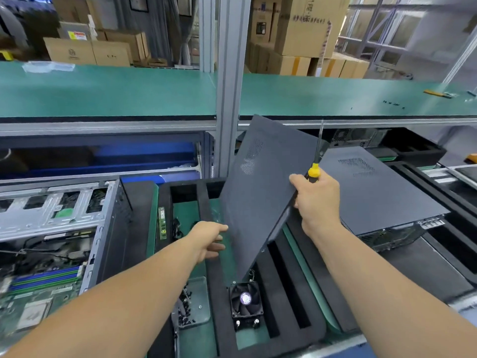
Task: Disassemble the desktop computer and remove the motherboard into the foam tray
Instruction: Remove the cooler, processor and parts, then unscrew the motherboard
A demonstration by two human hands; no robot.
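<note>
The opened computer [51, 241] is lying at my far left, motherboard [38, 288] inside. My left hand [206, 239] is reaching with relaxed fingers to the panel [260, 197] tilted above the foam tray [291, 288]. My right hand [318, 200] is gripping the panel's edge and a screwdriver [316, 161].

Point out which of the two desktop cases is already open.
The desktop case on the left: its side is off, with motherboard and drive cage exposed. The desktop case on the right still wears its perforated dark cover.
</note>
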